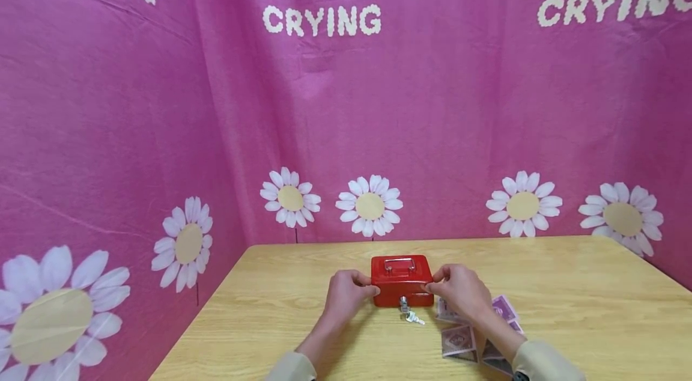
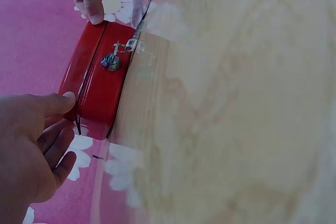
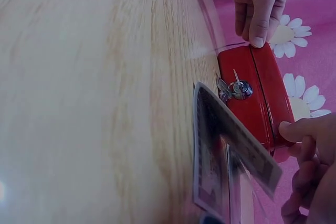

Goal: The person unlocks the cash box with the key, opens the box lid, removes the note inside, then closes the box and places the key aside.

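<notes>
A small red metal cash box (image 1: 402, 291) stands on the table, its lid down and a wire handle (image 1: 400, 264) on top. A silver key (image 1: 403, 304) sits in the front lock, and another key (image 1: 415, 317) hangs from it on a ring. My left hand (image 1: 348, 295) grips the lid's edge at the left end, thumb on the seam (image 2: 67, 98). At the right end my right hand (image 1: 462, 289) pinches the lid's edge, its thumb near the front corner (image 3: 287, 129). Some fingertips behind the box are hidden.
Several folded purple and brown banknotes (image 1: 458, 340) lie under and beside my right wrist; one folded note (image 3: 236, 135) stands up in the right wrist view. The wooden table (image 1: 259, 309) meets a pink curtain (image 1: 432, 116) with daisies at the back and left.
</notes>
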Demonstrator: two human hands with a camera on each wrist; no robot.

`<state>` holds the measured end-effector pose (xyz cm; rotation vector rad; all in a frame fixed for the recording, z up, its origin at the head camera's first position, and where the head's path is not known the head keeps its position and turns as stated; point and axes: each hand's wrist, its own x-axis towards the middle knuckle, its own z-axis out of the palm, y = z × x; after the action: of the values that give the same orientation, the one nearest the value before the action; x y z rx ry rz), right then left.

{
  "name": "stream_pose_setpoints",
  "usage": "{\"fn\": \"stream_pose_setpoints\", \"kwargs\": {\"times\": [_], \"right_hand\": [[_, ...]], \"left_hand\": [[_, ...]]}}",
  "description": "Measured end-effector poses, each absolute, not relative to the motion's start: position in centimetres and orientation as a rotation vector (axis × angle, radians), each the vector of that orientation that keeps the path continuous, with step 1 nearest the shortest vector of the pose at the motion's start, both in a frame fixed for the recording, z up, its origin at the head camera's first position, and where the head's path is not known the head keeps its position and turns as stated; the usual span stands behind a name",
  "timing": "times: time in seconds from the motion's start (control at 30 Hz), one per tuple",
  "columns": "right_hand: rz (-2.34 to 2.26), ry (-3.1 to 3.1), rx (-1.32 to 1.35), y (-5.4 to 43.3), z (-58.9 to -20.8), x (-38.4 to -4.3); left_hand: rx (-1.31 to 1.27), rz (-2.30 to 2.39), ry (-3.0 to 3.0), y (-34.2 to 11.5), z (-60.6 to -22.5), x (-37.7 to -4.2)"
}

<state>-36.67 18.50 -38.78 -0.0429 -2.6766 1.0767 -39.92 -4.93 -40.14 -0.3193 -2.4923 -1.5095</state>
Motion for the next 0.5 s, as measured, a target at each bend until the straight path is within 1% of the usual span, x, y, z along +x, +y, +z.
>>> {"fn": "stream_pose_setpoints", "kwargs": {"times": [0.5], "right_hand": [[1.014, -2.699, -0.035, 18.47, -38.65, -36.34]], "left_hand": [[-0.373, -1.442, -2.495, -4.89, -40.16, -39.72]]}}
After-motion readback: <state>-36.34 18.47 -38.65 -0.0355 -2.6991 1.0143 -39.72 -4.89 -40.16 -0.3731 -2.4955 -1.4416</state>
